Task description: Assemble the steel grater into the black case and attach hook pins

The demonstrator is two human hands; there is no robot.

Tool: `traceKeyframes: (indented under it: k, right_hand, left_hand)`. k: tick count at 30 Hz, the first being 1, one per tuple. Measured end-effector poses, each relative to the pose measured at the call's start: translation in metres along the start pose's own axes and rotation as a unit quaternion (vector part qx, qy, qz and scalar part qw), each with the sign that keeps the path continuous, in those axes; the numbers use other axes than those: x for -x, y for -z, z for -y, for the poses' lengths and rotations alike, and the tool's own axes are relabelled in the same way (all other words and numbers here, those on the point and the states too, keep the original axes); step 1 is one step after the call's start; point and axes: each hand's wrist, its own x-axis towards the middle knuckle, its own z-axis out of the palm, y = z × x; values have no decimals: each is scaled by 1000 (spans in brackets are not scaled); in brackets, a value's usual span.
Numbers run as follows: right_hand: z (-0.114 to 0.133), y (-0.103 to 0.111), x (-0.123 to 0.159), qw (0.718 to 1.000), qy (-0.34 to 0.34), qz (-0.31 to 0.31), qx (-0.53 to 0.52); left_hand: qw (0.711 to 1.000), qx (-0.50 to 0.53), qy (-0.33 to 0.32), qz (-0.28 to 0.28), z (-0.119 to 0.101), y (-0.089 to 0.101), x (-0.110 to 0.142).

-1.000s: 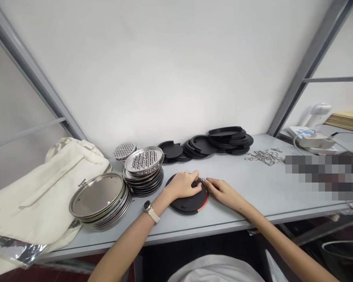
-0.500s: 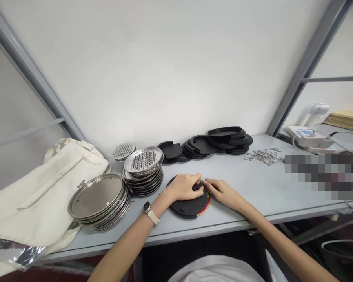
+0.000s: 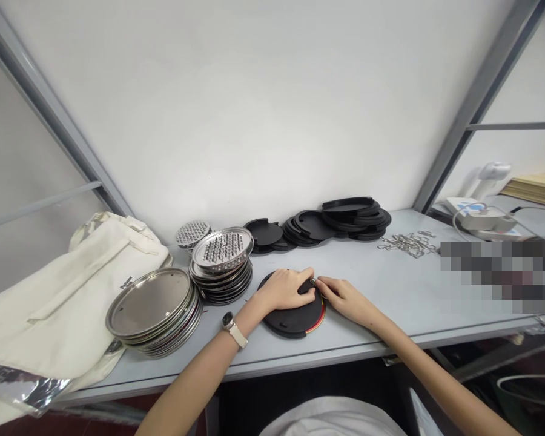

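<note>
Lying flat near the table's front edge is a black round disc [image 3: 287, 318], with a red and yellow rim showing along its right side. My left hand [image 3: 285, 288] lies over the disc's upper part, fingers curled and pressing on it, with a pale-strapped watch at the wrist. At the disc's upper right edge, my right hand [image 3: 340, 295] pinches a small metal clip [image 3: 313, 281] between thumb and forefinger. My left fingertips are beside that clip, and the exact way it meets the disc is hidden by my fingers.
Left of the disc stand stacked round graters [image 3: 222, 249] and a pile of round metal plates [image 3: 152, 303], beside a cream cloth bag [image 3: 91, 272]. Black round holders [image 3: 315, 224] line the wall. Loose metal clips [image 3: 409, 243] lie at right, near a white device [image 3: 476, 212].
Both hands stay in nearly the same place on the disc. The clip at my right fingertips shows slightly more clearly, and the whole view has shifted very slightly.
</note>
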Motion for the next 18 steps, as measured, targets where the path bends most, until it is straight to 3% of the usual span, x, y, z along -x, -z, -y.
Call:
traceKeyframes:
  k: [18]
  right_hand:
    - [0, 0, 0, 1000, -8, -1, -18]
  left_hand:
    - [1000, 11, -9, 7, 1, 1, 0]
